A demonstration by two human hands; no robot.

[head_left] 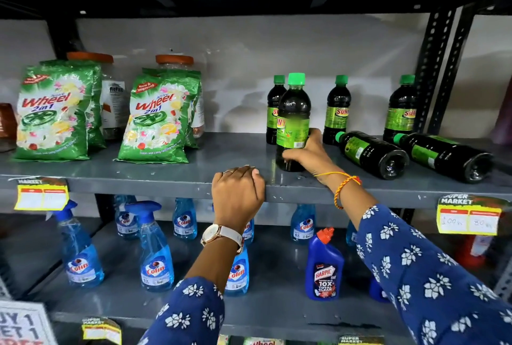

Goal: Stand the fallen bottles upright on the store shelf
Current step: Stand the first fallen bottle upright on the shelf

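Shelf, upper tier [138, 175]: grey metal, front lip chipped.

Held bottle [293, 123]: dark liquid, green cap, upright near front edge, base on shelf. Right hand [307, 155] wrapped round lower body, fingers curled from the right, thumb across the front.

Left hand [238, 192]: fingers pressed together, hooked over shelf lip, bracing; holding nothing.

Fallen bottles, two: nearer one [372, 154] and farther one [443, 156], on their sides right of held bottle, caps toward the back, bases toward the viewer.

Standing bottles behind: three, one [337, 110] in clear sight.

Handling advice: check base sits flat before letting go; release straight outward, avoiding a nudge to the nearer fallen bottle just beside the wrist.

Obscured: right palm contact behind bottle; rear-left bottle partly covered; labels only partly legible; far-right shelf contents cut off and blurred.

Adjacent stock: detergent packs [54, 112], left.
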